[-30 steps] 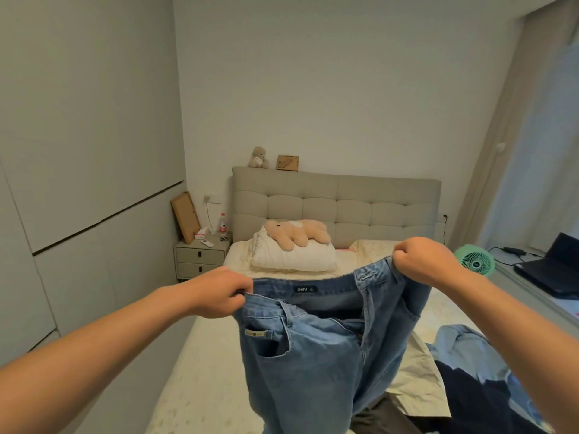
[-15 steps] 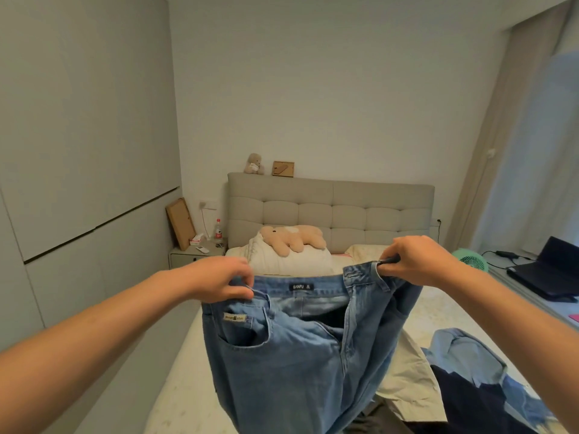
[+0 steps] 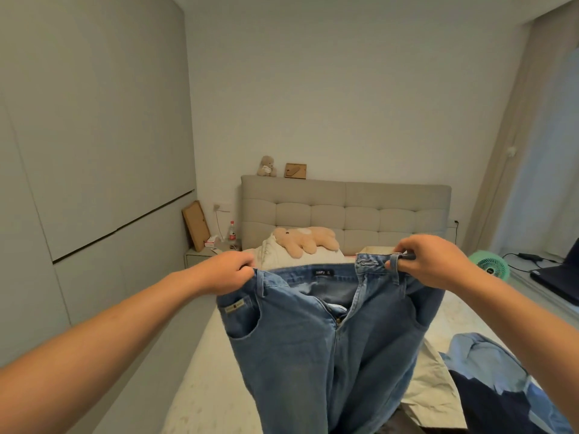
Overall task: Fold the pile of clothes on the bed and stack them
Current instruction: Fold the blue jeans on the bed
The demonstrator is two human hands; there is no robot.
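head view: jeans [image 3: 316,346] are gripped at the waistband by left hand [image 3: 224,272] and right hand [image 3: 429,261]; legs hang straight down toward lower centre, over the bed [image 3: 219,386].

The jeans [image 3: 316,349] run off the bottom edge below both hands, so their legs and hems are unseen. The left hand's [image 3: 224,272] fingertips are buried in the waistband fold. Below the right hand [image 3: 434,264], the clothes pile [image 3: 488,380] is cut by the bottom and right edges and partly covered by the jeans and the right forearm. Behind the hands, the jeans hide the middle of the bed [image 3: 200,371]. The bottle [image 3: 232,234] label beyond the left hand is too small to read.
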